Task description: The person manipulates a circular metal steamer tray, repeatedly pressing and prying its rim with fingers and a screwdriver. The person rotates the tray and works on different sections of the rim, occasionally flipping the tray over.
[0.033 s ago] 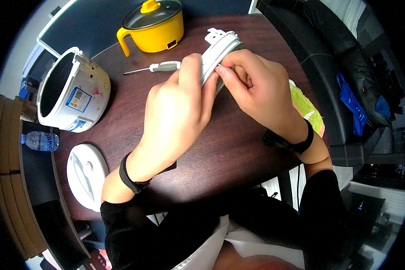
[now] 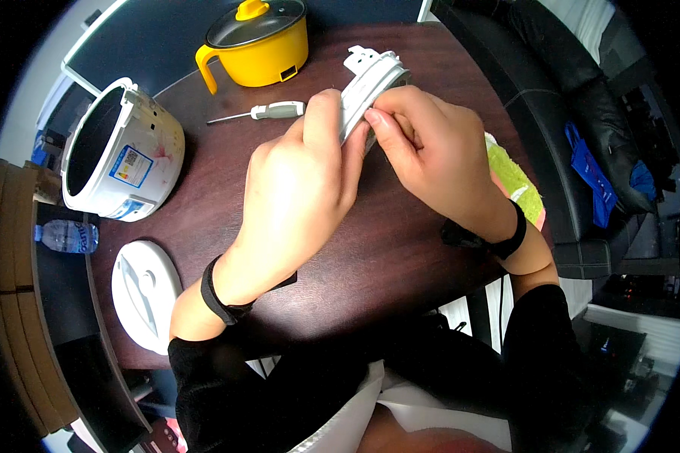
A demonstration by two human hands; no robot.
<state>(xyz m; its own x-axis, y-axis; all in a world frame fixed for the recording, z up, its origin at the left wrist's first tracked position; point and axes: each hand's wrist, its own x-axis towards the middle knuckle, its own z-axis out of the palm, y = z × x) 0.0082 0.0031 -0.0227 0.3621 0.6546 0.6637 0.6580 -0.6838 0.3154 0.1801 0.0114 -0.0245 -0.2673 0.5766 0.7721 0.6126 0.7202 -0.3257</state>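
Note:
Above the table, a round white plastic lid part [image 2: 364, 87] with a hinge-like bracket at its far end is held tilted, nearly edge-on. My left hand [image 2: 291, 196] is closed around its near left side, thumb beneath and index finger along the outer face. My right hand [image 2: 438, 143] pinches at the right edge of the lid part with thumb and index finger, the other fingers curled. What lies under those fingertips is hidden. Just left of the lid part rests a screwdriver [image 2: 279, 111] with a grey and white handle, its shaft pointing left.
A white rice cooker body [image 2: 162, 155] without a lid stands at the left. Nearer me lies a white oval cover [image 2: 162, 275]. A yellow pot [image 2: 268, 60] with a glass lid is at the back. A green cloth [image 2: 515, 177] lies at the right edge, a water bottle [image 2: 68, 236] beyond the left edge.
The lid part and both hands have shifted very slightly to the right. Both hands keep their grip, and the other things stay where they were.

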